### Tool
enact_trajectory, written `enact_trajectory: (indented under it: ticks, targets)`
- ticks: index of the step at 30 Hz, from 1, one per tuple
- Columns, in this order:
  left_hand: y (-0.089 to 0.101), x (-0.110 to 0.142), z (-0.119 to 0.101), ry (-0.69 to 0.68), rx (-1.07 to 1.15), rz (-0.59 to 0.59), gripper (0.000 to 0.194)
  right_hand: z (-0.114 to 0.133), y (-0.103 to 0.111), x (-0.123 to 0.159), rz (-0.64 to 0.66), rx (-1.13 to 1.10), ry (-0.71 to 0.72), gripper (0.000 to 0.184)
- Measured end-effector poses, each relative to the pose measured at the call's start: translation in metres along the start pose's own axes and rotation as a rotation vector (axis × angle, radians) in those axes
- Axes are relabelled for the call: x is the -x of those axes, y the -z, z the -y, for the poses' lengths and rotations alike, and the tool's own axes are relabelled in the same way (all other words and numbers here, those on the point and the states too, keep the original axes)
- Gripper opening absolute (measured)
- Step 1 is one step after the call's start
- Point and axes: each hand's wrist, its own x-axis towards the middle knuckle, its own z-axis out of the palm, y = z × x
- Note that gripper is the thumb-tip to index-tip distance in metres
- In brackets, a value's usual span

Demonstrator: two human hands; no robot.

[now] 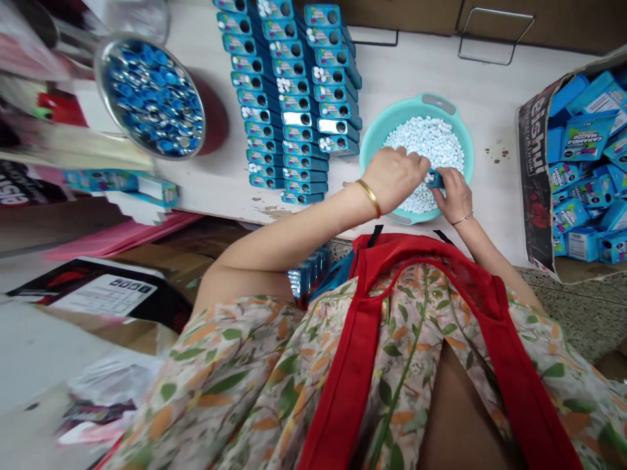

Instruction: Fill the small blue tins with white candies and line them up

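Over a turquoise basin (368, 140) of small white pellets (441, 134), both hands meet. My right hand (455, 196) grips a small blue box (433, 177) between thumb and fingers, with pellets showing at its end. My left hand (396, 176), a gold bangle on its wrist, has its fingers bent together against that end of the box. Whatever the left fingers pinch is hidden beneath them. Left of the basin stand rows of blue boxes (306, 140) with dark round holes in their ends; white pellets lie on several of them.
A metal container (102, 98) full of blue and silver lids (157, 98) stands on the table at left. On the right, a carton (536, 170) holds many blue boxes (588, 137). A wire handle (512, 62) lies by the back edge. Flattened blue packaging (154, 189) sits at the left.
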Motion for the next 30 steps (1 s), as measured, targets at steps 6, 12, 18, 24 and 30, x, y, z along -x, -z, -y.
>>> enact_trajectory:
  ticks: [6, 12, 18, 24, 30]
  targets:
    - [-0.008, -0.002, 0.004, -0.055, -0.012, -0.057, 0.041, -0.008, -0.002, 0.003, 0.001, -0.037, -0.016, 0.046]
    - [-0.1, -0.034, 0.084, 0.197, 0.053, 0.002, 0.038, -0.025, 0.01, 0.01, -0.091, -0.109, -0.107, 0.055]
    - [-0.184, -0.075, 0.048, 0.115, 0.39, 0.21, 0.043, -0.027, 0.033, 0.008, -0.17, -0.167, -0.196, 0.063]
    - [-0.202, -0.072, 0.042, 0.009, 0.653, 0.094, 0.04, -0.029, 0.038, 0.007, -0.187, -0.199, -0.244, 0.063]
    - [-0.142, -0.018, 0.089, -0.128, 0.585, -0.065, 0.036, -0.031, 0.025, 0.01, -0.109, -0.137, -0.171, 0.056]
